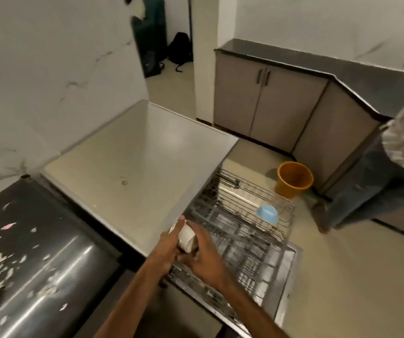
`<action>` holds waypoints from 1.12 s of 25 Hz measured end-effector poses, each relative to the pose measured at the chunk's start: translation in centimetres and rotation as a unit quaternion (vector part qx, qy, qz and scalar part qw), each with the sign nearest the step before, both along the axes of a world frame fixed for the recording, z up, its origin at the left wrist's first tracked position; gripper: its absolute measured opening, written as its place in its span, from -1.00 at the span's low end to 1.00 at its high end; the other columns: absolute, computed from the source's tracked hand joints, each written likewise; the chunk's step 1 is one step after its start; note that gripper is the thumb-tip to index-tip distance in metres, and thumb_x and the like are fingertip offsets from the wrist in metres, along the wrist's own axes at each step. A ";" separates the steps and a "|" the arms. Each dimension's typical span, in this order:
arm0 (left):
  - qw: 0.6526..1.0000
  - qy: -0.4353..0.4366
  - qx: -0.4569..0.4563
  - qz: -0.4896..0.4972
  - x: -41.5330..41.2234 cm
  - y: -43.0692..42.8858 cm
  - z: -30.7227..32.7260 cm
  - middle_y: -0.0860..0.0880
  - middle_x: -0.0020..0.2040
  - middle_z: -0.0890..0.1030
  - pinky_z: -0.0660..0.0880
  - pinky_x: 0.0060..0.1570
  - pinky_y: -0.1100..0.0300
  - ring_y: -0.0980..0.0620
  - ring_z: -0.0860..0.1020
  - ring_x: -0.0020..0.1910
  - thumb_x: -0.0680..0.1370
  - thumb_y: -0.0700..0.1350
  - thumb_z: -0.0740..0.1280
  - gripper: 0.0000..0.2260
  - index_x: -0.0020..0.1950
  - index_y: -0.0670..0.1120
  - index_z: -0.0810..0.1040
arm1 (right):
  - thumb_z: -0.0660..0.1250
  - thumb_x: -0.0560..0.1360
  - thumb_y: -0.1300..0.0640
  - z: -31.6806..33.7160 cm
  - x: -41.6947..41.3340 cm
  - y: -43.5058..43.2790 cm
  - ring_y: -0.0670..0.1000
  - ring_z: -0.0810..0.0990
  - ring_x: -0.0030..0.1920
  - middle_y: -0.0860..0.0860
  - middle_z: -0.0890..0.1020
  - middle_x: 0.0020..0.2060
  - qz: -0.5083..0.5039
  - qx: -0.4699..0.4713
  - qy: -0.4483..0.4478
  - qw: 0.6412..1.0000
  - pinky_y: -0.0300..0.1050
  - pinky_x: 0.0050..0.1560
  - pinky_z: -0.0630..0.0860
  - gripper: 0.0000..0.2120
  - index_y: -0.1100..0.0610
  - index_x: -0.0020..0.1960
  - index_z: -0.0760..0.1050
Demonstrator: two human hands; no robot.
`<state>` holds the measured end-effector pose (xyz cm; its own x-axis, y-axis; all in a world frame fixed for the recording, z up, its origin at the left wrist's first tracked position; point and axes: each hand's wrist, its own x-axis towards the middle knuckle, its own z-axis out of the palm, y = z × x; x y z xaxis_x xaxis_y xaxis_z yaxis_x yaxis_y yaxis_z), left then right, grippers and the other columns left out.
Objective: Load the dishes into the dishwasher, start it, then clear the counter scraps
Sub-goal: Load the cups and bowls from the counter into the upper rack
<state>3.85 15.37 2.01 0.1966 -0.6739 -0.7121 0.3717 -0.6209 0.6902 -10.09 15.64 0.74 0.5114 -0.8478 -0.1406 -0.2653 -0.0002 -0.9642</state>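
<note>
White cup (186, 236) on its side, left hand (165, 247) gripping its left flank, right hand (204, 261) curled round its near right, above near-left edge of dishwasher rack (247, 242)

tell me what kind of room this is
Most likely a kitchen: a dishwasher rack pulled out with a blue bowl in it, a dark counter strewn with scraps, and base cabinets under a second counter.

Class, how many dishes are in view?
2: a white cup held between the left hand and right hand over the rack; a blue bowl in it. Blur may hide others.
</note>
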 end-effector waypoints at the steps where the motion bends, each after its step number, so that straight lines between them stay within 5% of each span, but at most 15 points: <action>1: 1.000 0.006 0.002 -0.020 -1.7 -1.1 -0.9 -0.19 0.03 0.70 0.64 -0.21 0.04 -0.13 0.70 -0.07 0.46 0.26 0.39 -0.46 0.24 -0.13 0.55 | 0.48 0.46 0.12 -0.9 -1.5 -0.6 -0.27 0.38 0.32 -0.13 0.38 0.36 -0.021 -0.030 0.023 0.999 -0.33 0.30 0.41 -0.30 -0.03 0.51 0.25; 4: 0.994 -0.001 0.015 -0.109 -5.9 -3.1 -3.8 -0.13 -0.05 0.72 0.59 -0.37 0.14 -0.03 0.70 -0.22 0.57 0.13 0.32 -0.65 0.19 -0.09 0.60 | 0.47 0.46 0.17 -3.1 -6.1 -1.9 -0.18 0.43 0.31 -0.09 0.45 0.36 -0.095 -0.010 0.041 0.995 -0.25 0.28 0.44 -0.32 0.01 0.50 0.27; 9: 0.964 -0.111 -0.007 -0.242 -10.7 -5.9 -8.5 -0.08 -0.12 0.67 0.57 -0.32 0.21 0.00 0.63 -0.18 0.65 -0.12 0.25 -0.76 0.21 -0.24 0.56 | 0.51 0.44 -0.01 -7.7 -11.7 -2.3 -0.16 0.58 0.12 -0.13 0.54 0.20 -0.191 0.098 0.040 0.976 -0.33 -0.05 0.55 -0.36 -0.07 0.40 0.26; 13: 0.941 -0.126 0.018 -0.314 -12.0 -7.4 -12.6 -0.15 -0.15 0.63 0.52 -0.18 0.14 -0.13 0.57 -0.09 0.63 -0.18 0.27 -0.78 0.09 -0.33 0.58 | 0.47 0.45 -0.07 -11.1 -12.8 -1.8 -0.08 0.53 0.16 -0.10 0.49 0.19 -0.243 0.130 0.092 0.957 -0.12 0.12 0.54 -0.42 -0.04 0.39 0.33; 17: 0.924 -0.112 0.070 -0.359 -13.0 -9.2 -16.8 -0.04 -0.25 0.68 0.55 -0.23 0.09 -0.03 0.61 -0.23 0.63 -0.10 0.29 -0.81 -0.05 -0.15 0.65 | 0.45 0.46 -0.03 -14.4 -12.3 -1.8 -0.10 0.49 0.22 -0.10 0.45 0.27 -0.281 0.147 0.141 0.938 -0.27 0.14 0.49 -0.36 0.02 0.46 0.28; 20: 0.904 -0.116 0.070 -0.406 -13.4 -11.6 -20.6 -0.07 -0.10 0.69 0.59 -0.19 0.11 0.00 0.64 -0.14 0.66 -0.08 0.25 -0.83 0.03 -0.08 0.62 | 0.45 0.45 -0.10 -17.3 -12.3 -3.9 -0.12 0.53 0.12 -0.13 0.50 0.19 -0.334 0.170 0.205 0.904 -0.47 -0.07 0.40 -0.39 0.02 0.42 0.33; 24: 0.864 -0.165 0.034 -0.475 -13.2 -13.9 -25.5 0.04 0.04 0.62 0.49 -0.25 0.39 0.23 0.59 -0.15 0.64 -0.12 0.29 -0.91 0.04 0.07 0.54 | 0.41 0.43 -0.24 -21.4 -13.6 -7.6 0.02 0.59 0.03 0.00 0.61 0.09 -0.370 0.231 0.374 0.818 -0.16 -0.09 0.51 -0.43 0.07 0.29 0.42; 28: 0.799 -0.194 0.053 -0.566 -13.0 -14.0 -29.7 -0.07 0.17 0.60 0.55 -0.03 0.14 0.01 0.59 0.03 0.63 -0.08 0.31 -0.84 0.20 -0.05 0.52 | 0.36 0.41 -0.33 -25.0 -13.7 -9.1 0.10 0.60 0.09 0.05 0.64 0.08 -0.323 0.298 0.467 0.767 -0.08 -0.02 0.54 -0.38 0.10 0.25 0.42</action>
<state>-9.12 1.34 -27.69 -0.2769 -0.5162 -0.8105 -0.6993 -0.4702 0.5384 -23.78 6.49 -24.27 -0.5482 -0.5245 -0.6514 -0.5995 0.7895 -0.1312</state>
